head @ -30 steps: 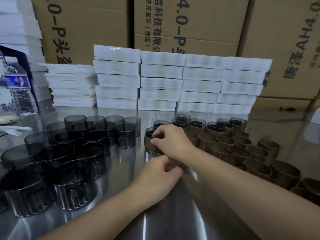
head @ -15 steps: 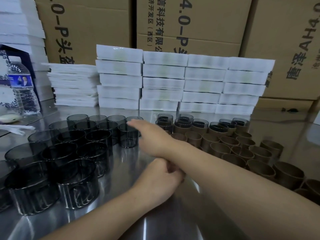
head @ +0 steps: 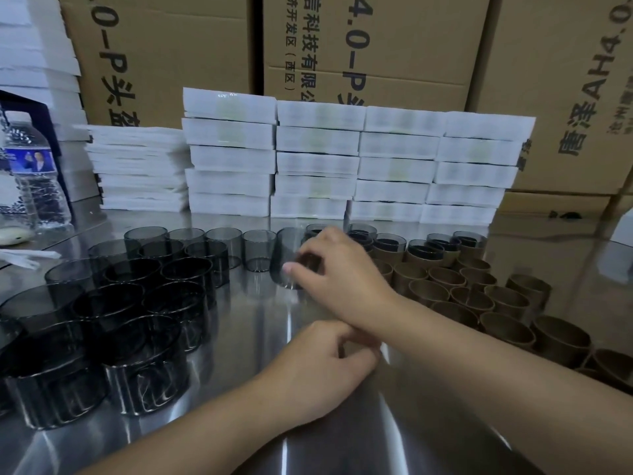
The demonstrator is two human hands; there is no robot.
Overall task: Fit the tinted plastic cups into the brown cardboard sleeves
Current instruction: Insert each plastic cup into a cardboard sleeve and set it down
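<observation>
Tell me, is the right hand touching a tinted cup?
Touching: the head view shows the right hand gripping one tinted cup, thumb pressed against its wall.

On the worktop the cups stand to my left, the sleeves to my right. Between them my right hand holds one cup; my left hand lies nearer me. Stacked boxes stand behind, cartons behind those.

Entry, my feed: left hand and right hand, both bare; forearms bare too (thumbnail trimmed short).
</observation>
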